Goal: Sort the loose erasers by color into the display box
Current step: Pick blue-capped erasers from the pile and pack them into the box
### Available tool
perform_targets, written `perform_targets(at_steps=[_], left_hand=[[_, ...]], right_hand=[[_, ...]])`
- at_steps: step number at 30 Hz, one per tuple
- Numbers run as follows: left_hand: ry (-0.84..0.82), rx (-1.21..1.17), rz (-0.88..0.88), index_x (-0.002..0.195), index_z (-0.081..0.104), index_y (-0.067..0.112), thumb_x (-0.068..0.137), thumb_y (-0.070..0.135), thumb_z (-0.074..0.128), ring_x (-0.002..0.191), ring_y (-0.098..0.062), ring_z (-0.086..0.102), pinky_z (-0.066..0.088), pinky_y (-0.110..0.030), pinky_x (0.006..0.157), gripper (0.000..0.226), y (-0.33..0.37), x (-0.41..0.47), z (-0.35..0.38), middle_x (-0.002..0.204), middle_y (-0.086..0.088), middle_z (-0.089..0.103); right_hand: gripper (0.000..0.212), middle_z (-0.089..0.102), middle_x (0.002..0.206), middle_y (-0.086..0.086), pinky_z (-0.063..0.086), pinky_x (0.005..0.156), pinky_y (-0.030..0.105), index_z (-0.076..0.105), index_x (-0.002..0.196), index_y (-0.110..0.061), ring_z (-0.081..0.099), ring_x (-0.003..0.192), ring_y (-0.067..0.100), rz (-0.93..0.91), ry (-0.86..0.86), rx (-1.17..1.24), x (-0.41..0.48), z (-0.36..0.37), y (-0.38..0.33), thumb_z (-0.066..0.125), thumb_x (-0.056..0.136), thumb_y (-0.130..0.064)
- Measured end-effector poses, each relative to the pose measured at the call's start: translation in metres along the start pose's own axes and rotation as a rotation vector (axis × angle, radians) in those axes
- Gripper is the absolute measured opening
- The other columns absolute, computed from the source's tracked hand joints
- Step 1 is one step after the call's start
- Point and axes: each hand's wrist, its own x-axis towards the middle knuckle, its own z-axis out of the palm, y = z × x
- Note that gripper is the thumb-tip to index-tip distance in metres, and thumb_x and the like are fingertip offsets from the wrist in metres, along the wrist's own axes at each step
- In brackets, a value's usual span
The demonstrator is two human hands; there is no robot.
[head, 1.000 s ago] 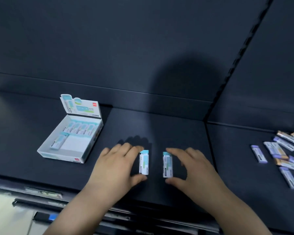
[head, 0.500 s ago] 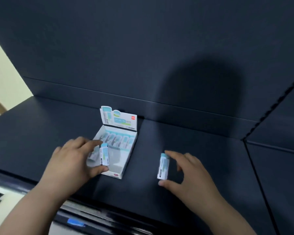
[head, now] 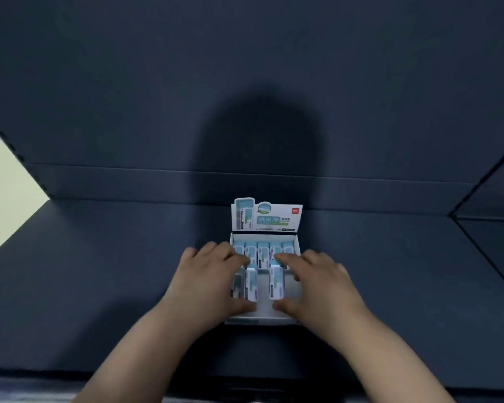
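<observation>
In the near half of the white display box [head: 262,319], on the dark shelf [head: 99,271], both hands meet. The left hand [head: 213,282] pinches the left eraser [head: 251,283] end to end between forefinger and thumb. The right hand [head: 320,286] pinches the right eraser [head: 276,282] likewise. A third eraser [head: 237,286] shows only as a sliver beside the left palm. Fingers partly cover the far row of teal erasers [head: 264,251]. The print on the upright lid flap [head: 266,218] is too blurred to read.
</observation>
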Motion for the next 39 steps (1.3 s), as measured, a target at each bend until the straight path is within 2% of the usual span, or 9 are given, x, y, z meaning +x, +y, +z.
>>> perform_targets(at_steps=[4, 8, 15, 20, 25, 31, 36, 39], left_hand=[[0.003, 0.042, 0.058, 0.134, 0.039, 0.037, 0.071, 0.07, 0.054, 0.117, -0.01, 0.034, 0.023, -0.03, 0.092, 0.073, -0.002, 0.007, 0.005, 0.124, 0.015, 0.04], [-0.007, 0.025, 0.057, 0.132, 0.043, 0.036, 0.069, 0.072, 0.054, 0.115, -0.011, 0.034, 0.023, -0.031, 0.092, 0.073, -0.004, 0.01, 0.008, 0.121, 0.014, 0.041], [-0.067, 0.069, 0.061, 0.131, 0.044, 0.034, 0.069, 0.072, 0.053, 0.115, -0.013, 0.032, 0.021, -0.033, 0.09, 0.073, -0.004, 0.011, 0.005, 0.122, 0.011, 0.039], [-0.078, 0.061, 0.054, 0.131, 0.043, 0.035, 0.072, 0.068, 0.054, 0.116, -0.012, 0.033, 0.022, -0.032, 0.091, 0.068, -0.002, 0.009, 0.005, 0.123, 0.012, 0.038], [-0.112, -0.047, 0.036, 0.129, 0.045, 0.032, 0.074, 0.061, 0.059, 0.113, -0.01, 0.036, 0.032, -0.026, 0.092, 0.064, -0.004, 0.009, 0.008, 0.122, 0.011, 0.036], [-0.112, -0.091, 0.028, 0.127, 0.046, 0.028, 0.077, 0.055, 0.061, 0.113, -0.011, 0.037, 0.036, -0.026, 0.094, 0.06, -0.002, 0.009, 0.011, 0.122, 0.008, 0.035], [-0.104, -0.064, 0.043, 0.127, 0.047, 0.029, 0.078, 0.056, 0.06, 0.113, -0.012, 0.036, 0.035, -0.027, 0.094, 0.058, -0.003, 0.009, 0.01, 0.122, 0.008, 0.036], [-0.098, -0.072, 0.053, 0.13, 0.044, 0.032, 0.077, 0.056, 0.061, 0.114, -0.012, 0.036, 0.034, -0.028, 0.095, 0.061, -0.003, 0.008, 0.01, 0.122, 0.008, 0.037]], right_hand=[[0.074, 0.044, 0.123, -0.01, 0.025, 0.094, 0.027, 0.032, 0.139, -0.044, 0.034, 0.119, 0.014, 0.018, -0.022, -0.072, 0.004, 0.005, -0.003, 0.067, 0.075, -0.053], [0.071, 0.044, 0.123, -0.006, 0.022, 0.094, 0.028, 0.035, 0.139, -0.042, 0.031, 0.119, 0.018, 0.002, -0.077, -0.15, 0.014, 0.005, -0.009, 0.065, 0.076, -0.052], [0.073, 0.04, 0.12, -0.006, 0.016, 0.085, 0.028, 0.04, 0.135, -0.043, 0.027, 0.116, 0.018, -0.03, -0.127, -0.217, 0.023, 0.004, -0.015, 0.064, 0.07, -0.064], [0.065, 0.041, 0.122, -0.007, 0.02, 0.092, 0.029, 0.047, 0.129, -0.036, 0.029, 0.118, 0.017, -0.043, -0.114, -0.21, 0.02, 0.004, -0.014, 0.067, 0.071, -0.059], [0.057, 0.044, 0.122, -0.005, 0.021, 0.095, 0.03, 0.051, 0.125, -0.028, 0.031, 0.12, 0.018, -0.046, -0.096, -0.211, 0.021, 0.009, -0.017, 0.066, 0.075, -0.052], [0.057, 0.047, 0.119, -0.008, 0.015, 0.08, 0.027, 0.05, 0.124, -0.032, 0.034, 0.12, 0.015, -0.051, -0.064, -0.15, 0.02, 0.015, -0.018, 0.066, 0.073, -0.053], [0.05, 0.047, 0.115, -0.01, 0.009, 0.073, 0.026, 0.057, 0.116, -0.03, 0.035, 0.115, 0.014, -0.048, -0.027, -0.171, 0.013, 0.013, -0.013, 0.066, 0.073, -0.056], [0.045, 0.048, 0.113, -0.008, 0.01, 0.074, 0.026, 0.06, 0.113, -0.028, 0.035, 0.115, 0.014, -0.047, -0.034, -0.163, 0.014, 0.015, -0.015, 0.065, 0.075, -0.053]])
